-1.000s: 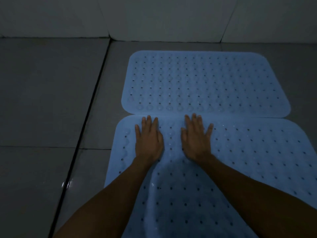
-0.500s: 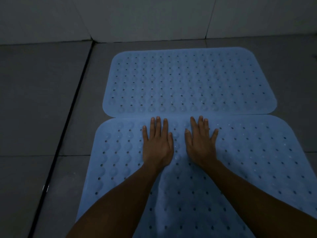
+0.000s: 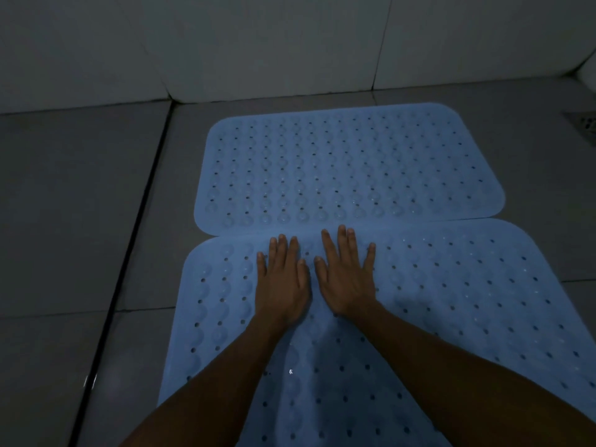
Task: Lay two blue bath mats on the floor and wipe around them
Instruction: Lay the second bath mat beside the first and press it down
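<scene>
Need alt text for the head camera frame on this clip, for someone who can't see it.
Both hands, left hand and right hand, press flat with straight fingers, side by side, on the far edge of the near blue bath mat, which meets the far blue bath mat on a dim grey tiled floor. A floor drain shows at the right edge.

Two light blue rubbery bath mats, both flat on the grey tiled floor (image 3: 80,204). The far mat (image 3: 348,169) sits lengthwise close to the wall, rounded corners, rows of small holes and suction bumps. The near mat (image 3: 451,301) has the same pattern, its far edge touching or maybe slightly overlapping the far one's near edge.
</scene>
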